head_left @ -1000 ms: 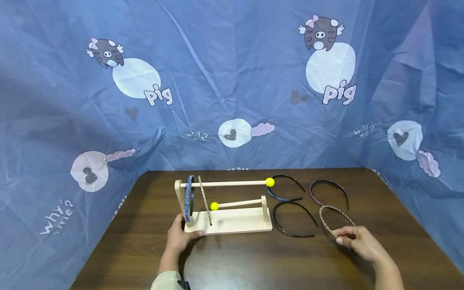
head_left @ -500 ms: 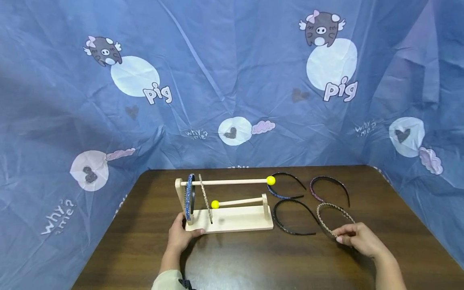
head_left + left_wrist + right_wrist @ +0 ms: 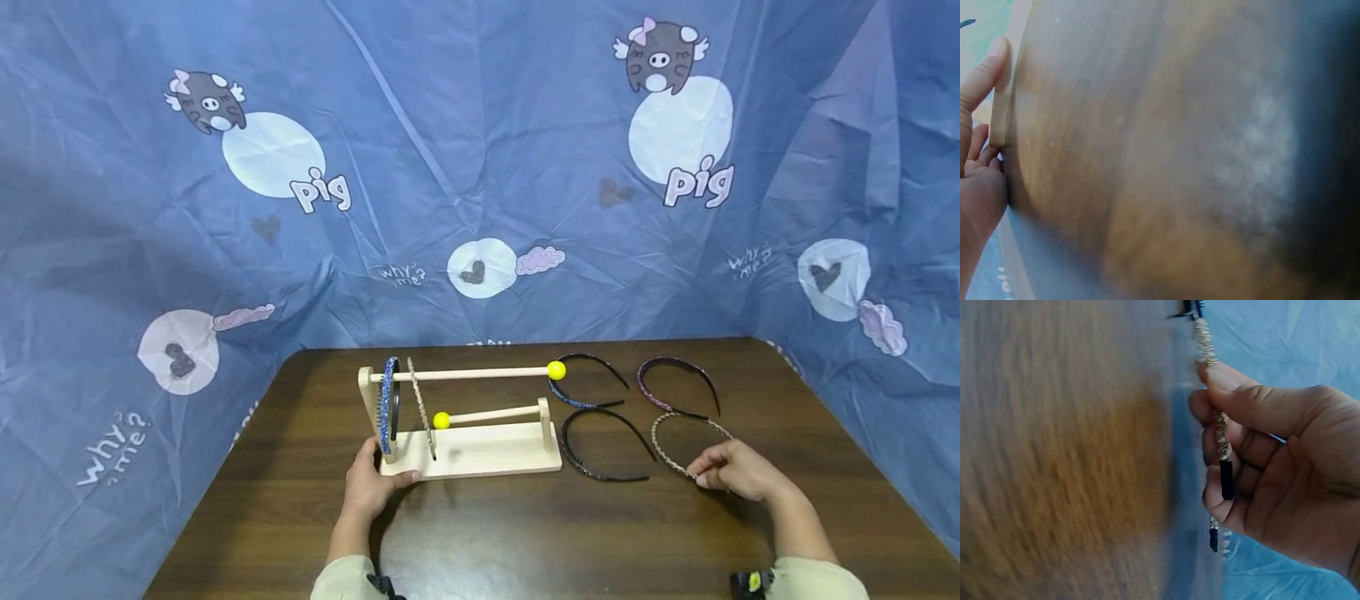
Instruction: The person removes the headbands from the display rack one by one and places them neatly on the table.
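Note:
The left hand (image 3: 369, 490) grips the left end of a pale wooden stand (image 3: 480, 451), thumb along its front edge; in the left wrist view that hand (image 3: 979, 150) holds the board's edge (image 3: 1004, 112). A blue glittery headband (image 3: 387, 406) and a beige braided one (image 3: 422, 406) hang on the stand's long upper rod. On the right, the right hand (image 3: 737, 471) pinches another beige headband (image 3: 667, 452) near one end. Seen from the right wrist, thumb and fingers of the hand (image 3: 1291, 444) hold this headband (image 3: 1221, 434), its black tips pointing down.
Between stand and right hand lies a black headband (image 3: 573, 457). Behind are a blue one (image 3: 577, 402) and a purple-pink one (image 3: 651, 392). Yellow balls cap the upper rod (image 3: 556, 370) and the lower rod (image 3: 442, 421). A blue printed cloth hangs behind the brown table (image 3: 525, 533).
The right hand, with the beige headband in its grip, has shifted slightly away toward the back of the table. The left hand keeps its hold on the stand. The head view has moved a little.

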`<state>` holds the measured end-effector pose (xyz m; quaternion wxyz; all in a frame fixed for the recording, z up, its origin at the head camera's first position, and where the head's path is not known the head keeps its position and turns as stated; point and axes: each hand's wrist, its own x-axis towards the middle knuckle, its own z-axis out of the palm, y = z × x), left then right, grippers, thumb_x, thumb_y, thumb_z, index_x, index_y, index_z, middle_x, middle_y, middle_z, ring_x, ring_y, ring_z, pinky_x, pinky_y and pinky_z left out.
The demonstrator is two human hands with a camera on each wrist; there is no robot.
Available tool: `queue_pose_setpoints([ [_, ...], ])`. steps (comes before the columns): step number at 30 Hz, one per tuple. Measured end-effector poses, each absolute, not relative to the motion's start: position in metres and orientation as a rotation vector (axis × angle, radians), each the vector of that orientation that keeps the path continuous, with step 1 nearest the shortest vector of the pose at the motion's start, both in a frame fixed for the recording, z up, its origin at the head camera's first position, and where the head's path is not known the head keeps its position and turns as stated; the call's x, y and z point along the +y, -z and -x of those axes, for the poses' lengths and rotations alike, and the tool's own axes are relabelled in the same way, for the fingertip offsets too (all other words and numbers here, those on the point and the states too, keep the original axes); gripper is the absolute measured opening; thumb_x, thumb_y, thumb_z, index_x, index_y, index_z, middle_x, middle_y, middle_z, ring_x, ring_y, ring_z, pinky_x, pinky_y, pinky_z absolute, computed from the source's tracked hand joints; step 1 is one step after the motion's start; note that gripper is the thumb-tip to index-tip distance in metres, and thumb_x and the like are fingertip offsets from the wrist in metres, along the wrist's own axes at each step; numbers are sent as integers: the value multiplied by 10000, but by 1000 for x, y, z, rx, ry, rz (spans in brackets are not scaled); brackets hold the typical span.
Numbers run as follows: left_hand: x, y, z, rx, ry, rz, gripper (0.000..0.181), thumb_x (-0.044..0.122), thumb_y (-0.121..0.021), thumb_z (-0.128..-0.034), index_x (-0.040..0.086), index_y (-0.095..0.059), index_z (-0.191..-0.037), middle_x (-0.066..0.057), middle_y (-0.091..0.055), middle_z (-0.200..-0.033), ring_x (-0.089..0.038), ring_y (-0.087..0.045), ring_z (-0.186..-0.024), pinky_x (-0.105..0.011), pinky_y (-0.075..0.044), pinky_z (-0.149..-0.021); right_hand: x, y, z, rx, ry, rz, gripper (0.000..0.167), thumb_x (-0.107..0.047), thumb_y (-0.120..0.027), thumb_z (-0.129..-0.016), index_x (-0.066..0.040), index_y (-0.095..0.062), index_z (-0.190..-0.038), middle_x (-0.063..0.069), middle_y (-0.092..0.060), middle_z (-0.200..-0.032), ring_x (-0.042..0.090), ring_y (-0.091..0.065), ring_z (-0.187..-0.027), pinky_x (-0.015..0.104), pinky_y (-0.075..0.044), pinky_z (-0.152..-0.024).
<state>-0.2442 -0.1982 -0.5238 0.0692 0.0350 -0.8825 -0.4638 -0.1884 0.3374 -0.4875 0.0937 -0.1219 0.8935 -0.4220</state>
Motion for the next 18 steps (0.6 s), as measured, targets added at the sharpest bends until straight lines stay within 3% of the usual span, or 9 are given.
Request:
queue_pose_setpoints([
  [6,-197,523,243,-2649,1397,-106,749,167,-881,-585,3,-496,-1206,-224,-540,-1203,-387,-484,-1100,-502,-348,-943,337,494,195,2723,1232,293,117,29,-665,-758,76,-665,-865,107,-655,-801,100,-520,-694,246,-426,-601],
  [18,-197,522,243,-2641,1426,-114,750,157,-878,-590,1,-493,-1214,-224,-531,-1218,-374,-475,-1116,-494,-342,-951,325,493,188,2566,1379,341,143,10,-645,-768,88,-644,-887,31,-577,-693,65,-477,-567,229,-408,-496],
])
